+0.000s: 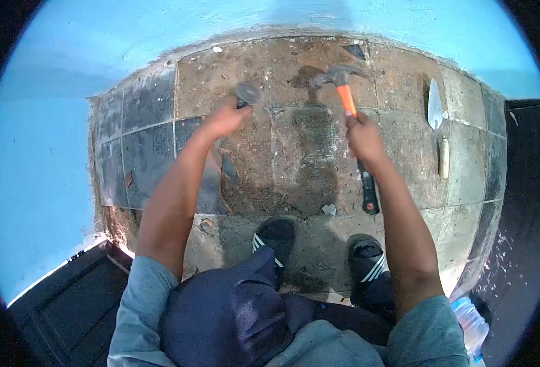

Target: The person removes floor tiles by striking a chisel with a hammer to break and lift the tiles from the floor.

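Note:
My left hand [226,117] is closed around a dark tool with a round, disc-like end [247,94]; the rest of that tool is hidden. To the right, my right hand [365,139] grips a hammer [346,98] by its orange and black handle, its metal claw head pointing away from me. Both hands are above the floor, apart from each other. Beneath them lies a rough brown floor area [294,153] with tile outlines and debris. A trowel [435,107] with a pale wooden handle lies flat on the floor, right of the hammer.
Dark tiles [147,147] cover the floor at the left. A blue wall [282,18] curves round the far side. My sandalled feet [276,238] stand at the near edge. Plastic bottles [470,324] are at the lower right, a dark door [74,306] at the lower left.

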Tool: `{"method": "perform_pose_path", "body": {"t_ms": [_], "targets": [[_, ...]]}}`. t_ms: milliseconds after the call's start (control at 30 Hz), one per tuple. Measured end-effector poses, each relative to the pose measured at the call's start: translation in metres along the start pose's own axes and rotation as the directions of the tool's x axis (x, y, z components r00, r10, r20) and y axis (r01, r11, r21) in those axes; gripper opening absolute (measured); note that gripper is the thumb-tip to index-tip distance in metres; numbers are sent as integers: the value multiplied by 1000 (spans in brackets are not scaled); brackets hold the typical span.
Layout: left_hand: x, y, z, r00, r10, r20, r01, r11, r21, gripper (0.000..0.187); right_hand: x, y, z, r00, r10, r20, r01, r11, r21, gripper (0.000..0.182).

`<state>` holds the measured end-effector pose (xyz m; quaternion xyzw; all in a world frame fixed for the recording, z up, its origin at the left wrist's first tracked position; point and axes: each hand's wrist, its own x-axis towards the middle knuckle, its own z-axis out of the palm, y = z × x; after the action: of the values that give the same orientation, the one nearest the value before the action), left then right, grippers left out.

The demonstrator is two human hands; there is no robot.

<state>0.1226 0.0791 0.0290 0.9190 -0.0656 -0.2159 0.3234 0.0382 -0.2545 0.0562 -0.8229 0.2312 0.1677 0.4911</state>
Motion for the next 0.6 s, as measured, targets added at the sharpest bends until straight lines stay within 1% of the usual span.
{"method": "perform_pose_path", "body": {"t_ms": [33, 67, 100, 167, 200, 267, 367, 467, 567, 600], "targets": [[-12, 3, -6, 998, -33, -55, 27, 994, -110, 41, 7, 17, -5, 1000, 18, 6, -18, 999, 28, 44], [-23, 3, -12, 991, -75, -110, 49, 974, -220, 40, 1, 13, -11, 999, 33, 16, -34, 998, 55, 40], [-28, -4, -15, 983, -106, -153, 69, 970, -232, 36, -1, 11, -15, 999, 45, 25, -47, 995, 83, 36], [-34, -20, -17, 958, -162, -235, 99, 961, -259, 28, -2, 10, -19, 997, 82, 5, -82, 992, 96, 38], [-36, -25, -15, 950, -206, -233, 106, 919, -380, 25, -5, 5, -21, 996, 91, 6, -92, 989, 118, 39], [-41, -31, -10, 934, -289, -211, 109, 790, -603, 19, -7, 2, -22, 996, 92, -2, -91, 983, 160, 40], [-47, -33, -2, 940, -227, -253, 22, 785, -619, 11, -4, 5, -20, 997, 72, 12, -73, 977, 198, 40], [-47, -32, -9, 958, -219, -185, 48, 760, -649, 10, -6, 4, -21, 998, 60, 25, -64, 977, 204, 39], [-50, -10, -15, 915, -298, -271, 36, 731, -682, 10, -13, -2, -21, 998, 54, 13, -56, 981, 186, 38], [-51, -8, -13, 890, -320, -325, 28, 749, -662, 14, -15, -2, -20, 998, 57, 18, -59, 982, 181, 38]]}}
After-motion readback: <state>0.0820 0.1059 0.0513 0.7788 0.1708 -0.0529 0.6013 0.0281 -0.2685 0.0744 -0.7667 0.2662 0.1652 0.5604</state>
